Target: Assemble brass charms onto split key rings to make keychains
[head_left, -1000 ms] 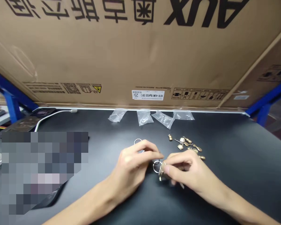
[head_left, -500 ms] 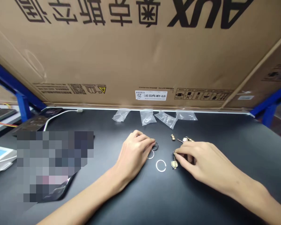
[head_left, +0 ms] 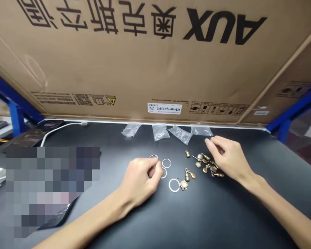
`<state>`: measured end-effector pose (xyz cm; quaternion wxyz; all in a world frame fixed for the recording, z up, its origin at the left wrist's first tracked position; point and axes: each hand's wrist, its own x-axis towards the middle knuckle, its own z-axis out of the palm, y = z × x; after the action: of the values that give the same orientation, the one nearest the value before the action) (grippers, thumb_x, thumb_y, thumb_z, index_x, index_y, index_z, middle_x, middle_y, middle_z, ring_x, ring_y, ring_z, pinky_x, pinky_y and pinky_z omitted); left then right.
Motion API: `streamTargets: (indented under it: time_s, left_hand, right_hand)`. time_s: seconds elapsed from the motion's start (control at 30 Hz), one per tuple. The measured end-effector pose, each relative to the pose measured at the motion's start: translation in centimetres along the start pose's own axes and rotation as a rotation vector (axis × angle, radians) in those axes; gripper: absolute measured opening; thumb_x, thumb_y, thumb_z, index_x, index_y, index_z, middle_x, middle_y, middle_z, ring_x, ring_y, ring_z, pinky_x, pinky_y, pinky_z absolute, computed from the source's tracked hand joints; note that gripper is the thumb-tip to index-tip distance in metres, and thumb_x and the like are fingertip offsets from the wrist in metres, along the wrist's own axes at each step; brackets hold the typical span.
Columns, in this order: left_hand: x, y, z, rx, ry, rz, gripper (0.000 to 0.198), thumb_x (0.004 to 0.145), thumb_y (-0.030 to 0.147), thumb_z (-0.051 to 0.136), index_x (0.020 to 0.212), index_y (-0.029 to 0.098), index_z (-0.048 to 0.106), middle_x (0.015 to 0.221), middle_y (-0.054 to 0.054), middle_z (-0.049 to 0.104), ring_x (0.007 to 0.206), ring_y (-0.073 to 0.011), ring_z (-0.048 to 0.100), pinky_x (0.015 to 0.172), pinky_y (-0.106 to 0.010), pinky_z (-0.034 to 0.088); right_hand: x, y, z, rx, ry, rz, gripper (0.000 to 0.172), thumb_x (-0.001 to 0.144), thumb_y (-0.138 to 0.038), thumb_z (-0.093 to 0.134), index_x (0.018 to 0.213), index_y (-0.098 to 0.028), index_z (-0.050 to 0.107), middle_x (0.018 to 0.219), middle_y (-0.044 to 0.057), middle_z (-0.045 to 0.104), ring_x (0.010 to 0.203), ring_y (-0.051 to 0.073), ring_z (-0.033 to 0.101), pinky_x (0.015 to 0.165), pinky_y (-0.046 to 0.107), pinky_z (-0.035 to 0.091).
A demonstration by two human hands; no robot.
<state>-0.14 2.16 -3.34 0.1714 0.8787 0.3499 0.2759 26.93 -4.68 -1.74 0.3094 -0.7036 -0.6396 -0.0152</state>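
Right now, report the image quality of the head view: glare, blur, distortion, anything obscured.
In the head view, a pale sheen lies across the black tabletop; the brass charms and right hand look slightly soft; the cardboard carton appears upside down and bowed by wide-angle distortion; a mosaic patch hides the left foreground.

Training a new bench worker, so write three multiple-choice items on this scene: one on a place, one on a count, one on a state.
1. Where is the heap of brass charms?
A. Inside a bag
B. Right of the metal rings
C. On the carton

2. How many clear plastic bags lie near the far edge of the bench?
A. Two
B. Three
C. Four

3. How does the nearest ring lie?
A. Flat on the bench
B. Hanging from a finger
C. Standing on edge

Answers:
1. B: the heap lies right of the rings, next to the right hand.
2. C: four bags show in a row.
3. A: it rests on the black bench top.
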Motion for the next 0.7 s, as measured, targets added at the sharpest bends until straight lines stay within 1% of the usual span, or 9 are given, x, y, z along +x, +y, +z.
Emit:
streamTargets:
  time_s: [0.07, 0.13, 0.23, 0.33, 0.43, 0.5, 0.57, 0.63, 0.7]
  left_hand:
    - [-0.4, 0.1, 0.3, 0.013, -0.045, 0.058, 0.038, 0.086, 0.017, 0.045, 0.054, 0.020, 0.026, 0.047, 0.006, 0.026, 0.044, -0.0095, 0.023, 0.048, -0.026, 0.022]
    - [-0.7, 0.1, 0.4, 0.043, -0.069, 0.115, 0.036, 0.083, 0.016, 0.046, 0.053, 0.020, 0.027, 0.046, 0.006, 0.027, 0.043, -0.0097, 0.022, 0.048, -0.027, 0.020]
    - [-1.0, -0.3, 0.1, 0.087, -0.084, 0.147, 0.035, 0.084, 0.016, 0.044, 0.053, 0.020, 0.028, 0.046, 0.006, 0.030, 0.042, -0.0105, 0.022, 0.047, -0.027, 0.020]
    - [-1.3, -0.7, -0.5, 0.128, -0.113, 0.150, 0.036, 0.088, 0.017, 0.042, 0.054, 0.021, 0.030, 0.046, 0.005, 0.032, 0.041, -0.0109, 0.025, 0.047, -0.028, 0.021]
    - [-1.6, -0.7, -0.8, 0.195, -0.195, 0.144, 0.035, 0.090, 0.018, 0.040, 0.056, 0.021, 0.031, 0.048, 0.005, 0.035, 0.041, -0.0110, 0.028, 0.048, -0.029, 0.021]
    - [-1.8, -0.6, -0.8, 0.226, -0.247, 0.132, 0.035, 0.091, 0.018, 0.038, 0.058, 0.021, 0.032, 0.049, 0.004, 0.038, 0.041, -0.0114, 0.031, 0.049, -0.029, 0.021]
    - [-2.0, -0.5, -0.9, 0.229, -0.273, 0.121, 0.034, 0.091, 0.019, 0.037, 0.058, 0.021, 0.033, 0.050, 0.003, 0.040, 0.042, -0.0119, 0.033, 0.050, -0.029, 0.021]
    - [-2.2, -0.4, -0.9, 0.221, -0.281, 0.107, 0.034, 0.091, 0.019, 0.037, 0.057, 0.021, 0.032, 0.049, 0.003, 0.039, 0.041, -0.0120, 0.031, 0.050, -0.030, 0.020]
    - [-2.2, -0.4, -0.9, 0.212, -0.282, 0.084, 0.035, 0.090, 0.019, 0.039, 0.056, 0.021, 0.031, 0.048, 0.004, 0.036, 0.041, -0.0116, 0.028, 0.050, -0.030, 0.018]
  right_hand:
    - [0.3, 1.8, 0.7, 0.001, 0.005, 0.014, 0.045, 0.096, -0.042, 0.046, 0.059, -0.022, 0.029, 0.058, -0.003, 0.038, 0.054, 0.013, 0.035, 0.058, 0.029, 0.029]
    - [0.5, 3.2, 1.1, 0.015, 0.003, 0.037, 0.045, 0.096, -0.042, 0.044, 0.059, -0.022, 0.029, 0.057, -0.003, 0.038, 0.054, 0.013, 0.035, 0.057, 0.029, 0.030]
    - [0.6, 4.2, 1.3, 0.047, -0.005, 0.089, 0.045, 0.099, -0.042, 0.038, 0.059, -0.022, 0.033, 0.056, -0.003, 0.037, 0.054, 0.013, 0.035, 0.054, 0.027, 0.029]
    - [0.5, 4.0, 1.4, 0.077, -0.089, 0.105, 0.044, 0.099, -0.045, 0.039, 0.061, -0.021, 0.043, 0.053, -0.004, 0.041, 0.051, 0.012, 0.036, 0.051, 0.026, 0.029]
    - [0.4, 3.6, 1.6, 0.075, -0.166, 0.105, 0.042, 0.097, -0.047, 0.043, 0.066, -0.022, 0.052, 0.051, -0.005, 0.045, 0.047, 0.012, 0.037, 0.050, 0.026, 0.029]
    - [0.3, 3.4, 1.7, 0.056, -0.183, 0.101, 0.043, 0.096, -0.048, 0.044, 0.062, -0.022, 0.048, 0.049, -0.006, 0.043, 0.047, 0.012, 0.034, 0.051, 0.026, 0.027]
    - [0.1, 3.2, 1.8, 0.042, -0.185, 0.093, 0.047, 0.095, -0.048, 0.046, 0.057, -0.022, 0.040, 0.047, -0.006, 0.037, 0.047, 0.012, 0.030, 0.052, 0.026, 0.025]
    - [-0.2, 2.9, 1.9, 0.041, -0.180, 0.089, 0.050, 0.095, -0.048, 0.046, 0.054, -0.021, 0.036, 0.046, -0.006, 0.033, 0.047, 0.012, 0.026, 0.052, 0.027, 0.024]
    - [-0.5, 2.4, 1.9, 0.050, -0.180, 0.089, 0.050, 0.095, -0.047, 0.045, 0.054, -0.021, 0.036, 0.046, -0.006, 0.033, 0.047, 0.012, 0.025, 0.051, 0.027, 0.025]
